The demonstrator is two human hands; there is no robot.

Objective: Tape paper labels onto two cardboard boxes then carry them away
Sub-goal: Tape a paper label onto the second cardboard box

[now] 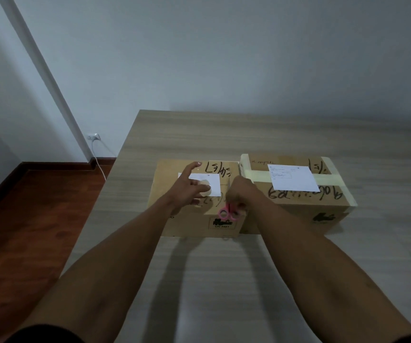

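Two brown cardboard boxes sit side by side, touching or very nearly so, in the middle of the pale wood-grain bench. Plenty of bare bench lies in front of them toward the person, and more behind them up to the grey wall. The bench's left edge runs diagonally; beyond it is reddish-brown wooden floor, with a white wall socket and its cable low on the wall.

The left-hand brown cardboard box carries black marker scrawl on top and a printed mark on its front face. A white paper label lies flat on its top. The left hand is over that label, forefinger stretched out toward the far edge, the other fingers curled round a roll of clear tape — grip clamped on the roll. The right hand hovers at the box's right edge, fingers closed on a pair of pink-handled scissors, the pink loops hanging just over the front top edge.

The right-hand brown cardboard box is banded with pale tape strips across its top and sides. A second white paper label lies on it, slightly askew, with small print near its upper left corner.
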